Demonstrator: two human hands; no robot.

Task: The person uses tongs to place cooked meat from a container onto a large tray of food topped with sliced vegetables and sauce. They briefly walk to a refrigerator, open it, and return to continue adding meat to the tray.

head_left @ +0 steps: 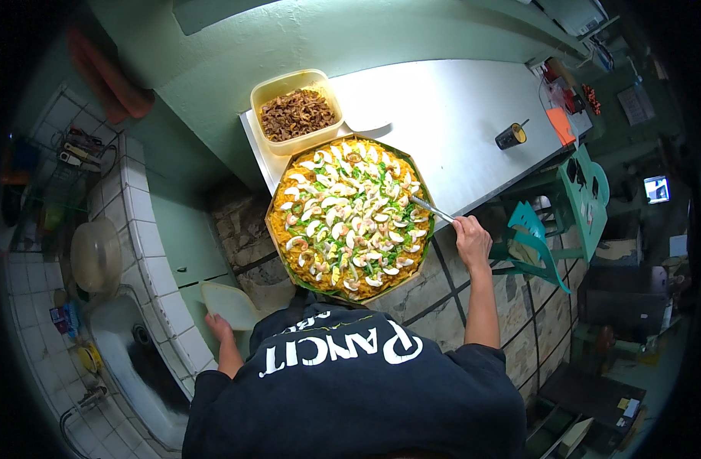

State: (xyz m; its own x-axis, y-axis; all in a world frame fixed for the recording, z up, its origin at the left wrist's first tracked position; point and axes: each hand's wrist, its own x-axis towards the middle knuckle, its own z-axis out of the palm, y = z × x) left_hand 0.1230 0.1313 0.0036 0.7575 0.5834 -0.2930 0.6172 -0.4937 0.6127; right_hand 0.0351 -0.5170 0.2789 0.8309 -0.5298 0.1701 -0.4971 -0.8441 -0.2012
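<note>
In front of me, a large many-sided tray (pixel 269 223) lined with green leaf sits at the near end of the table. Orange noodles (pixel 293 187) fill it, topped with egg slices, shrimp and chopped greens. My right hand (pixel 473 241) is closed around the handle of a slim metal utensil (pixel 434 209), whose far end reaches the noodles' right side; its tip is hard to make out. Low at my left side, my left hand (pixel 220 327) grips the edge of a pale plastic container (pixel 232 306). What that container holds cannot be seen.
A yellowish tub (pixel 257 96) of browned chopped pieces stands behind the tray on the white table (pixel 434 99). Farther right are a dark cup (pixel 511 136) and a green plastic chair (pixel 534 245). A tiled counter with a sink (pixel 128 336) lies left.
</note>
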